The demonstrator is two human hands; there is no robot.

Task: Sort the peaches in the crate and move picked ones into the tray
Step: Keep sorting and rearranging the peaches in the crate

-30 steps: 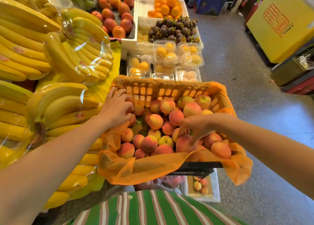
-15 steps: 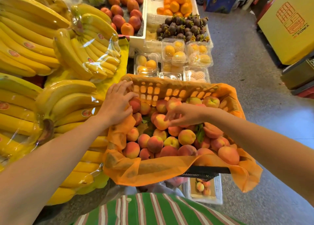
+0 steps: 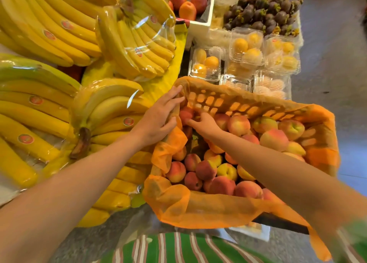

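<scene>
Right hand (image 3: 205,126) curled its fingers round a peach (image 3: 185,114) at its 10 o'clock, in the 10 o'clock corner of the crate (image 3: 238,104); left hand (image 3: 158,117), fingers spread, rested on the liner (image 3: 198,209).

Tray (image 3: 258,233) mostly hidden under the crate (image 3: 282,223), fingertips of the right hand (image 3: 205,124) lost among the peaches (image 3: 238,124), sleeve (image 3: 354,235) blurred at the bottom-right corner

Green garment (image 3: 178,248) with red-and-white stripes, forearms (image 3: 79,183) bare.
</scene>
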